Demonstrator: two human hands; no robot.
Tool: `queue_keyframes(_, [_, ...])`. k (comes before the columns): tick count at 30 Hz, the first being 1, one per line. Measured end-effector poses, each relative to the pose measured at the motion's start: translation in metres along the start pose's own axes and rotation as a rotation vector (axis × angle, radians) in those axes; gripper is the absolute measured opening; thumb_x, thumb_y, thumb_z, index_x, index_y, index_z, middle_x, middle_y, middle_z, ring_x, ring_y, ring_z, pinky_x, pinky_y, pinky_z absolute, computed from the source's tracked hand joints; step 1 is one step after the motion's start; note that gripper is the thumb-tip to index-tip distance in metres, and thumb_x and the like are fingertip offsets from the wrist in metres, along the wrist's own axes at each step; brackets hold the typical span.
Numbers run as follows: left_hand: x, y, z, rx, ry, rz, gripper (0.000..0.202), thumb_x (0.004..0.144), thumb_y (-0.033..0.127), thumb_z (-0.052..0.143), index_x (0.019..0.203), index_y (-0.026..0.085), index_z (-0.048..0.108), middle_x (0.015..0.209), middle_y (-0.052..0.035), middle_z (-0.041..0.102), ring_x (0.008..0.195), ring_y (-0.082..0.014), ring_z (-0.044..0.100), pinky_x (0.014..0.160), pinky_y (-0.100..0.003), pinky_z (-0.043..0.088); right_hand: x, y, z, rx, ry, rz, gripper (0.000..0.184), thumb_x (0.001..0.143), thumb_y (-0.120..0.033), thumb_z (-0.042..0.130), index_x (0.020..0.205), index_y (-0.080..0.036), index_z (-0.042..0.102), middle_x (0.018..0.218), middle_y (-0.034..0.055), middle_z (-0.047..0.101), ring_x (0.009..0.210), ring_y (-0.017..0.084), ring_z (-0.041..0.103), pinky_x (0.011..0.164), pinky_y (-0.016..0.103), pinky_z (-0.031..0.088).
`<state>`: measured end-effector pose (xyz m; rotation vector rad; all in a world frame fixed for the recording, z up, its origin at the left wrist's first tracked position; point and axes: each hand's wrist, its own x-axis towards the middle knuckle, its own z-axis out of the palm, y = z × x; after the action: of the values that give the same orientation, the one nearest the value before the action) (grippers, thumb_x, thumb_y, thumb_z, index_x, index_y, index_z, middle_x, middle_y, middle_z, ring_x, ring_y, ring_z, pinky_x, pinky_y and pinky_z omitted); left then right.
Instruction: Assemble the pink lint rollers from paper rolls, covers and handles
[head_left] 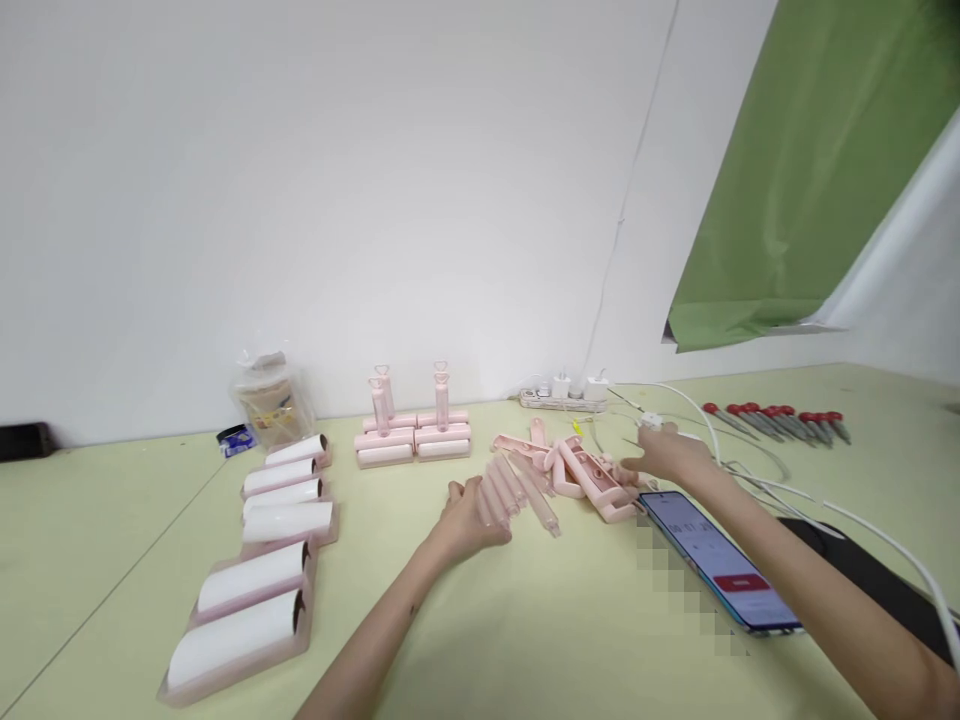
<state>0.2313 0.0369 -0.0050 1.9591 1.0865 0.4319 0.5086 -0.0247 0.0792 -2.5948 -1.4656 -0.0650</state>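
From the head camera, we see white rolls (251,580) lying in translucent pink trays (306,645) at left. By the wall, a clear plastic bag (301,402) holds something brownish-yellow, its print too small to read.

The phone (720,560) shows a row of digits beginning "00 01", the rest blurred, above a red button.

Our hands are well apart: the left hand (466,520) curves against translucent pink tubes (504,488) mid-table; the right hand (669,455) bends over pink handle parts (596,482) beside the phone. We cannot tell whether either grips anything.
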Motion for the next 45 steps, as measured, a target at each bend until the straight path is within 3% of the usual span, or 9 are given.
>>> queue_keyframes(6, [-0.014, -0.002, 0.002, -0.039, 0.122, 0.058, 0.093, 0.057, 0.042, 0.068, 0.13, 0.009, 0.021, 0.124, -0.017, 0.03, 0.113, -0.0282, 0.038, 0.091, -0.034, 0.036, -0.008, -0.102, 0.016, 0.303, -0.006, -0.358, 0.044, 0.079, -0.053, 0.048, 0.113, -0.025, 0.049, 0.097, 0.0035, 0.059, 0.084, 0.017, 0.057, 0.068, 0.027, 0.044])
queue_keyframes(11, [-0.038, -0.014, 0.001, -0.041, 0.325, 0.171, 0.057, 0.08, 0.035, 0.044, 0.128, 0.015, 0.021, 0.13, -0.0141, 0.026, 0.089, -0.0178, 0.049, 0.084, -0.032, 0.04, 0.012, -0.189, 0.043, 0.463, -0.024, -0.441, 0.043, 0.086, -0.046, 0.045, 0.115, -0.014, 0.046, 0.091, 0.0049, 0.058, 0.079, 0.016, 0.057, 0.073, 0.034, 0.046])
queue_keyframes(15, [-0.061, -0.023, -0.006, -0.04, 0.434, 0.233, 0.041, 0.082, 0.027, 0.042, 0.12, 0.02, 0.029, 0.126, -0.011, 0.032, 0.083, -0.0157, 0.05, 0.083, -0.034, 0.04, 0.022, -0.217, 0.052, 0.523, -0.029, -0.45, 0.034, 0.087, -0.039, 0.047, 0.108, -0.013, 0.051, 0.096, 0.0056, 0.057, 0.082, 0.016, 0.056, 0.074, 0.035, 0.046])
queue_keyframes(24, [-0.098, -0.032, -0.032, -0.08, 0.62, 0.183, 0.051, 0.082, 0.032, 0.045, 0.124, 0.021, 0.02, 0.131, -0.0123, 0.027, 0.123, -0.0248, 0.027, 0.102, -0.044, 0.023, -0.038, -0.18, 0.023, 0.717, 0.059, -0.617, 0.03, 0.087, -0.047, 0.038, 0.097, -0.019, 0.046, 0.081, -0.001, 0.055, 0.071, 0.013, 0.052, 0.063, 0.024, 0.038])
queue_keyframes(27, [-0.105, -0.035, -0.033, -0.082, 0.501, 0.217, 0.073, 0.076, 0.031, 0.055, 0.129, 0.023, 0.006, 0.136, -0.0124, 0.018, 0.126, -0.0261, 0.021, 0.103, -0.045, 0.02, -0.08, -0.158, 0.02, 0.73, -0.025, -0.722, 0.028, 0.083, -0.047, 0.045, 0.083, -0.02, 0.049, 0.073, -0.0031, 0.054, 0.064, 0.011, 0.05, 0.056, 0.021, 0.034])
queue_keyframes(30, [-0.111, -0.04, -0.025, -0.103, 0.265, 0.254, 0.09, 0.069, 0.023, 0.062, 0.131, 0.022, -0.003, 0.124, -0.0118, 0.032, 0.12, -0.024, 0.031, 0.102, -0.042, 0.022, -0.115, -0.142, 0.03, 0.712, -0.149, -0.788, 0.026, 0.08, -0.044, 0.05, 0.075, -0.018, 0.048, 0.065, -0.0037, 0.052, 0.058, 0.01, 0.048, 0.05, 0.019, 0.031])
queue_keyframes(37, [-0.109, -0.043, -0.019, -0.216, 0.074, 0.15, 0.078, 0.069, 0.023, 0.061, 0.128, 0.023, 0.011, 0.112, -0.0065, 0.043, 0.108, -0.0196, 0.044, 0.096, -0.034, 0.032, -0.136, -0.123, 0.048, 0.777, -0.13, -0.752, 0.027, 0.079, -0.044, 0.052, 0.072, -0.018, 0.051, 0.065, -0.0002, 0.059, 0.053, 0.011, 0.05, 0.048, 0.021, 0.035])
queue_keyframes(40, [-0.108, -0.046, -0.024, -0.19, 0.13, 0.083, 0.073, 0.07, 0.028, 0.06, 0.129, 0.021, 0.017, 0.119, -0.0088, 0.041, 0.113, -0.0224, 0.041, 0.098, -0.036, 0.03, -0.134, -0.115, 0.032, 0.957, 0.0, -0.671, 0.027, 0.079, -0.045, 0.052, 0.074, -0.019, 0.058, 0.074, 0.0038, 0.064, 0.057, 0.014, 0.055, 0.047, 0.023, 0.041])
queue_keyframes(45, [-0.117, -0.038, -0.03, -0.218, 0.503, 0.204, 0.07, 0.066, 0.036, 0.06, 0.124, 0.018, 0.026, 0.131, -0.0133, 0.03, 0.125, -0.0277, 0.027, 0.102, -0.042, 0.024, -0.135, -0.091, 0.008, 1.122, 0.403, -0.628, 0.017, 0.079, -0.041, 0.055, 0.081, -0.025, 0.06, 0.079, 0.0046, 0.065, 0.056, 0.017, 0.058, 0.044, 0.025, 0.043])
